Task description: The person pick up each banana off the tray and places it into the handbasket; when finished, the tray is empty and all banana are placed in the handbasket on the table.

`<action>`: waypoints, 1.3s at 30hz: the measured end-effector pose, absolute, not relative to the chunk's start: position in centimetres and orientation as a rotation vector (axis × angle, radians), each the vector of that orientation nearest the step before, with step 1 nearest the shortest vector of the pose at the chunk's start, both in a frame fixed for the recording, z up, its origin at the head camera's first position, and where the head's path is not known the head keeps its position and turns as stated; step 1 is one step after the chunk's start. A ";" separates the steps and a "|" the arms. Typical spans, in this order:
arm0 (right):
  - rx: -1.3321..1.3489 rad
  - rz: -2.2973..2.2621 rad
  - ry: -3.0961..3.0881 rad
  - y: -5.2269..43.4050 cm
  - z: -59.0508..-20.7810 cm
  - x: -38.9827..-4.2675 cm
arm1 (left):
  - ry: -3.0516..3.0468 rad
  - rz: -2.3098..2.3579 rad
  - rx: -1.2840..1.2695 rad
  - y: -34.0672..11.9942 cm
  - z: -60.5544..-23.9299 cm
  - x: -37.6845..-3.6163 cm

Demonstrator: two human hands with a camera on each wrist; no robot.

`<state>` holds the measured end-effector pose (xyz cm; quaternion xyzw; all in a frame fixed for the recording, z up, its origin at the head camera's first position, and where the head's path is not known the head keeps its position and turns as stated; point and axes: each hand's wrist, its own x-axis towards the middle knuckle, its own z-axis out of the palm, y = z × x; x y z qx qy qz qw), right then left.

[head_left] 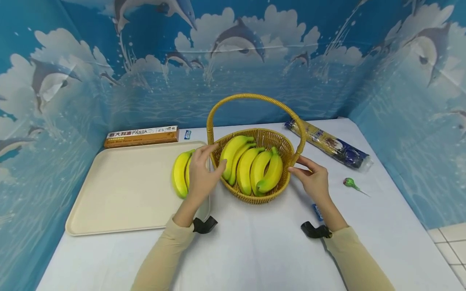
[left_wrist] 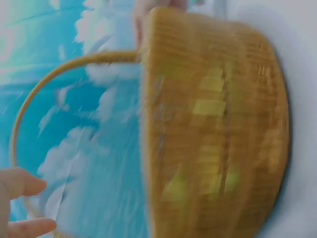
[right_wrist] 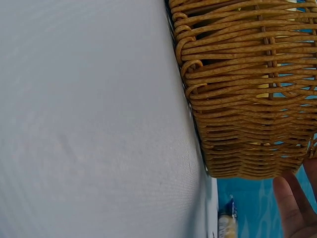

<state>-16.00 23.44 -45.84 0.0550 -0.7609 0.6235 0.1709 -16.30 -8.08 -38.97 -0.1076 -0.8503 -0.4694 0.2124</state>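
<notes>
Looking down from the head camera, I see a wicker basket [head_left: 267,139] of bananas [head_left: 251,167] mid-counter [head_left: 255,250], my left hand [head_left: 202,173] at its left rim with fingers relaxed near one banana, my right hand [head_left: 314,180] at its right side, fingers loosely spread; whether either touches, I cannot tell. More bananas [head_left: 179,173] lie on a cream tray [head_left: 120,190]. Left wrist: blurred basket [left_wrist: 213,129], fingertips [left_wrist: 22,183] uncurled beside the handle [left_wrist: 29,99]. Right wrist: basket wall [right_wrist: 242,94] on the counter [right_wrist: 89,119], fingertips [right_wrist: 292,208] just beside it.
</notes>
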 end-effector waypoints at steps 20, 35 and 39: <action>0.162 1.748 -2.154 23.7 -45.8 -16.0 | -2.462 -1.347 0.261 -19.2 -43.2 -18.1; 0.163 1.745 -2.171 23.5 -45.9 -16.0 | -2.791 -1.315 0.379 -20.1 -46.7 -19.2; 0.157 1.758 -2.170 23.1 -45.2 -15.7 | -2.765 -1.331 0.412 -20.2 -46.8 -19.2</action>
